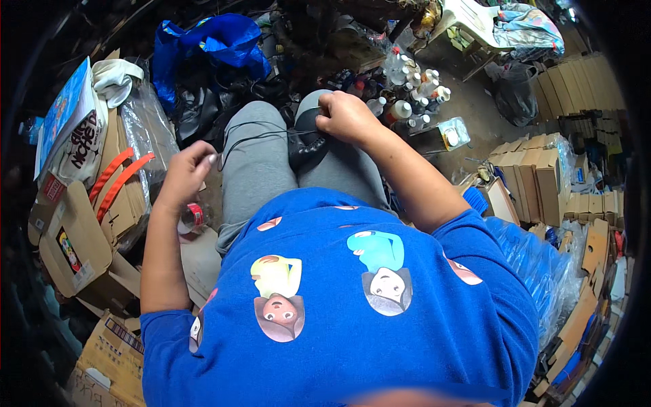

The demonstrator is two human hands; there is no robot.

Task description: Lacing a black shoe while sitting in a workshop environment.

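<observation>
Across my grey-trousered lap lies a black, shiny piece (308, 148), puckered at its lower end; it looks like part of a shoe, but its kind is not certain. A thin black cord (252, 138) runs from it over my left thigh in loose strands. My left hand (184, 173) is raised beside the left knee, fingers pinched at the cord's left end. Over the right knee, my right hand (348, 118) is closed at the upper edge of the black piece, with cord at its fingers. Exactly what sits between those fingers is hidden.
Flattened cardboard boxes (76, 234) and orange straps (122, 183) lie at my left. Ahead are a blue bag (210, 47) and several plastic bottles (407, 102). A white chair (468, 24) stands far right, with stacked cardboard (532, 173) and plastic wrap (536, 261) nearer.
</observation>
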